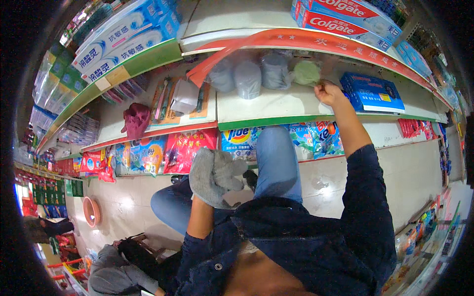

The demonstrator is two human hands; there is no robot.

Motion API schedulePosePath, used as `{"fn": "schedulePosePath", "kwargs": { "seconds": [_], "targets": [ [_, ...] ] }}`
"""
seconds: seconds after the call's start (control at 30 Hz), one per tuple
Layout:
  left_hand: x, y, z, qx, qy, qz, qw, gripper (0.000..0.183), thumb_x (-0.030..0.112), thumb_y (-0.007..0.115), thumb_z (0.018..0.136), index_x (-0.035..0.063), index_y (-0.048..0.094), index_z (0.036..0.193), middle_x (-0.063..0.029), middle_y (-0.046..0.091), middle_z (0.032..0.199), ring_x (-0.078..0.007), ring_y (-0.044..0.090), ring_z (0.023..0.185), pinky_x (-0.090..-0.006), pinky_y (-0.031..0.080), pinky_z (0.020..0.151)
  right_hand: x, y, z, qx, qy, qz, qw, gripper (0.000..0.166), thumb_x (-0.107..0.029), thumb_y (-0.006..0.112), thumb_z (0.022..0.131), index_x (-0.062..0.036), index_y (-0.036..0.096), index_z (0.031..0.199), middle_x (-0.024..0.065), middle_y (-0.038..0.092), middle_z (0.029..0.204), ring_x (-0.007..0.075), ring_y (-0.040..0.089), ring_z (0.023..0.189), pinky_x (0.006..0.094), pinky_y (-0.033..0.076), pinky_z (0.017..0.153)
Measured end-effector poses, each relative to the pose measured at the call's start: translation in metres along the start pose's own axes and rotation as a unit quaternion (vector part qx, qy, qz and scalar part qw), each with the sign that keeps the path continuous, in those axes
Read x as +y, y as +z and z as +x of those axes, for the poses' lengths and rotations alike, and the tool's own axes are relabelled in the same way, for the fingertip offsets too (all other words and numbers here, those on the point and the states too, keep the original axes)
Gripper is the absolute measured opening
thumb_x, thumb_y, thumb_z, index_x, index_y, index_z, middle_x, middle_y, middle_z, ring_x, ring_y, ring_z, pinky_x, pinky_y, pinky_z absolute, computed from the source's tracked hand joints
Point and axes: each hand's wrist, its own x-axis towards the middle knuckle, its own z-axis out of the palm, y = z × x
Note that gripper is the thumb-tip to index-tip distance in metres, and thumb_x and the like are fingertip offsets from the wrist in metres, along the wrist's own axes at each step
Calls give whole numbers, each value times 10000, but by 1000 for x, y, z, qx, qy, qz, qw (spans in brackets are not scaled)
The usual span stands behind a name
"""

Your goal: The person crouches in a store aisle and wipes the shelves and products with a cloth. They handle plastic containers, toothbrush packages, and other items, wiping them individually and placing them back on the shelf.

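On the middle shelf (266,107), my right hand (327,93) has its fingers closed at the lower right edge of a light green cup-like item (306,72) in clear plastic. Left of it stands a row of grey cup-like items (247,79), also wrapped in plastic. A grey cloth (205,177) covers my left hand, held low beside my raised knee. The cloth hides the fingers, and it bunches up on its right side. Just right of my right hand lies a blue box (372,92) bearing writing.
Above hangs a red printed strip (333,43), its left end loose over the cups. Colgate boxes (344,27) sit on the top shelf. A maroon cloth (136,120) lies near packaged toothbrushes (163,100). Detergent bags (239,142) line the bottom shelf. A person (118,272) is behind at left.
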Motion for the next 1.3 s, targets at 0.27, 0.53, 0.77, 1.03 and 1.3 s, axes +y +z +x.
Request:
{"fn": "schedulePosePath", "kwargs": {
  "seconds": [0.27, 0.53, 0.77, 1.03, 1.3],
  "targets": [
    [11, 2, 1, 44, -29, -1, 999, 356, 187, 707, 694, 61, 567, 996, -78, 634, 911, -227, 591, 801, -337, 467, 734, -11, 29, -3, 16, -24, -344, 938, 303, -401, 499, 932, -106, 520, 867, 51, 505, 707, 139, 485, 548, 310, 498, 461],
    [23, 5, 14, 30, 68, 226, 971, 266, 174, 678, 724, 76, 563, 942, -60, 604, 851, -240, 558, 798, -347, 430, 729, -93, 40, 37, 215, -538, -737, 347, 449, -431, 467, 909, -132, 507, 1241, 123, 594, 1157, 296, 578, 1038, 456, 460, 907],
    [0, -3, 16, -60, 23, 331, 941, 278, 348, 479, 906, 97, 531, 1013, -78, 590, 965, -236, 547, 827, -353, 416, 793, -101, 28, 15, 262, -477, -787, 289, 532, -368, 561, 877, -103, 422, 1318, 128, 560, 1221, 288, 553, 1096, 410, 445, 940],
    [115, 49, 37, -43, 28, 705, 707, 334, 300, 574, 795, 88, 564, 1053, -91, 574, 955, -260, 563, 903, -447, 465, 713, 35, 69, -199, 40, -457, -507, 730, 889, -270, 795, 695, -44, 296, 1396, 226, 544, 1185, 260, 557, 1071, 380, 472, 880],
    [-21, 34, 35, 77, -84, -313, 943, 310, 283, 512, 881, 57, 571, 1084, -79, 590, 952, -244, 572, 917, -400, 481, 725, 210, 150, -221, -234, -314, -525, 755, 1094, -353, 834, 661, -1, 133, 1423, 255, 490, 1230, 330, 539, 1093, 394, 441, 922]
  ]
}}
